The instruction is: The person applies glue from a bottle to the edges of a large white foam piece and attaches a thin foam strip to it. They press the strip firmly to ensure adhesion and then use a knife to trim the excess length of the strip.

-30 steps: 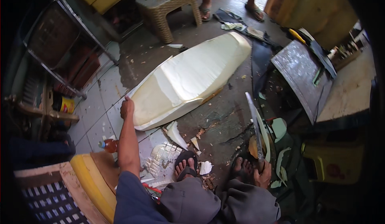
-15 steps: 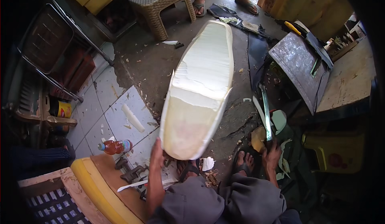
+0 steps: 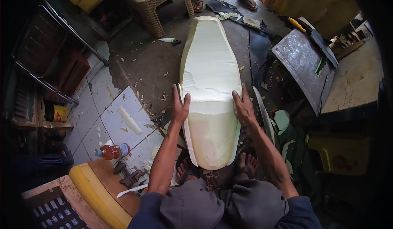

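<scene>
A long, cream-coloured foam seat pad (image 3: 213,83) lies lengthwise in front of me, its near end between my feet. A ragged step crosses its middle, and the near part is smoother and lower. My left hand (image 3: 180,106) clasps its left edge near that step, thumb on top. Opposite, my right hand (image 3: 243,106) clasps the right edge in the same way, thumb over the top. Both sets of fingers press along the pad's sides and are partly hidden by it. Beside my right forearm lies a long, narrow pale strip (image 3: 263,110).
A woven-pattern stool (image 3: 157,3) and another person's sandalled feet (image 3: 245,1) are at the far side. To the left lies a bottle of reddish liquid (image 3: 112,151) on white tiles. A sloping metal sheet (image 3: 301,65) stands at right, among scraps.
My right hand has let go of the long metal blade and moved up onto the pad. My left hand has slid farther up its edge. The pad has turned straighter toward me.
</scene>
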Demonstrator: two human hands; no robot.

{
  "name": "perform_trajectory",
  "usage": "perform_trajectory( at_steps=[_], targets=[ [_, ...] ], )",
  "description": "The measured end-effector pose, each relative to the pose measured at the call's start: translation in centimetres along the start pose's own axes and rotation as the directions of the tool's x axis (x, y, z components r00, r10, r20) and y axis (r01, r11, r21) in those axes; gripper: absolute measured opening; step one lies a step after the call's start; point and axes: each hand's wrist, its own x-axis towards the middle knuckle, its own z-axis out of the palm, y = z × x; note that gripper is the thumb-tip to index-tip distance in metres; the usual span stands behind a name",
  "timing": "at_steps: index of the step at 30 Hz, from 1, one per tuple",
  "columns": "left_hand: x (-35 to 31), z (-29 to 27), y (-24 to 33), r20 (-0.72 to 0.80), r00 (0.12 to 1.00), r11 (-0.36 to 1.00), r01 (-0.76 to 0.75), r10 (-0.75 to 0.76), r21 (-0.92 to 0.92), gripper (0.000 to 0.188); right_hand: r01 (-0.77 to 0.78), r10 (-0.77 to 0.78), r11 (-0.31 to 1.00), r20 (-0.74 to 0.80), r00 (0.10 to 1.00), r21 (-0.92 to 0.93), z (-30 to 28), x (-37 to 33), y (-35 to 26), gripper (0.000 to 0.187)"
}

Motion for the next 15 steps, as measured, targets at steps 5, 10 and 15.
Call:
perform_trajectory(
  at_steps=[5, 10, 15],
  targets=[
    [0.3, 1.0, 0.3, 0.043, 0.998, 0.962, 0.062, -0.053, -0.268, 0.091, -0.055, 0.054, 0.998, -0.045, 0.998, -0.025, 1.5, 1.5, -0.2, 0.083],
    [0.5, 0.3, 1.0, 0.075, 0.993, 0.974, 0.105, -0.091, -0.203, 0.081, -0.029, 0.029, 1.0, -0.016, 0.999, 0.003, 1.7, 1.9, 0.5, 0.076],
    [0.9, 0.2, 0.7, 0.064, 0.993, 0.992, 0.108, -0.103, -0.073, 0.076, -0.005, 0.004, 1.0, -0.042, 0.999, -0.026, 2.1, 2.4, 1.5, 0.072]
  ],
)
